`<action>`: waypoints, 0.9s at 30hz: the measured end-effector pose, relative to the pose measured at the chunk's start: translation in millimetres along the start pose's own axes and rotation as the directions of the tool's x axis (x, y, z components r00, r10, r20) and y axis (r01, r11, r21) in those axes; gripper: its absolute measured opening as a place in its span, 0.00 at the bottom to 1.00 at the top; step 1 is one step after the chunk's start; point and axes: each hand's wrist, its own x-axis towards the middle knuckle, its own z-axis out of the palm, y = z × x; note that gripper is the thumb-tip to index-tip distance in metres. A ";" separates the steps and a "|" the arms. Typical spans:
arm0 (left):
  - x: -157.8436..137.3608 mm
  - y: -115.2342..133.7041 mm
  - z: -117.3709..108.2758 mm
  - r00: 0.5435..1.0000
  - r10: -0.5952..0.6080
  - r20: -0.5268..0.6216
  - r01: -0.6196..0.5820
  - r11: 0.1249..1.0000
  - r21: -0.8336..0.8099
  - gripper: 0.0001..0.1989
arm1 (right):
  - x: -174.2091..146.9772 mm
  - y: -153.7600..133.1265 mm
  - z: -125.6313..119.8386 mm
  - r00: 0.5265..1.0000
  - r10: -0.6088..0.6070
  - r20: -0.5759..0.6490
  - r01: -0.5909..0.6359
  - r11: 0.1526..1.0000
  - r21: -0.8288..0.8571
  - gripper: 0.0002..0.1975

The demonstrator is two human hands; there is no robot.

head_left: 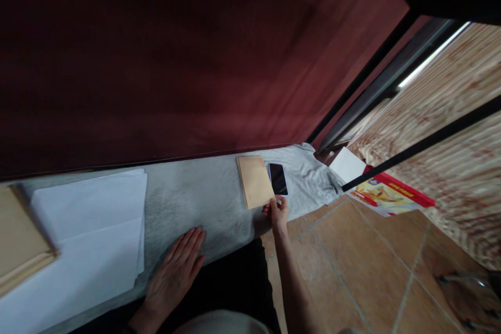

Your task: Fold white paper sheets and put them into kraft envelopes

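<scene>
My left hand (176, 269) lies flat with its fingers stretched out, on the near edge of the grey cloth (188, 193), holding nothing. At the near right corner of a thin stack of tan paper (256, 181), perhaps envelopes or a booklet, my right hand (277, 214) has its fingers closed on the corner. The stack rests on the cloth, slightly turned. Just right of it lies a dark-screened phone (278, 179) in a pale case, above my right fingers. The undersides of those fingers are partly hidden.
Large white sheets (97, 240) spread over the left side. On them sits a thicker tan stack (23, 240), cut by the frame edge. A dark red panel (195, 62) rises behind. Right are black bars (422, 143), a red and yellow box (391, 193) and floor tiles (344, 271).
</scene>
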 end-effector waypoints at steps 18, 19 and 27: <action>-0.8 2.4 -0.2 0.999 -0.049 0.005 0.050 0.997 -0.055 0.33 | -2.1 -9.8 3.8 0.999 0.045 -0.027 -0.047 0.996 -0.072 0.21; -0.8 2.5 -0.3 0.999 -0.049 0.007 0.049 0.997 -0.055 0.33 | -2.3 -10.2 3.6 0.999 0.043 -0.029 -0.046 0.996 -0.081 0.20; -1.5 2.4 -0.2 0.999 -0.048 -0.004 0.048 0.997 -0.068 0.32 | -14.4 -11.3 -2.0 0.999 -0.028 -0.023 0.023 0.982 -0.190 0.19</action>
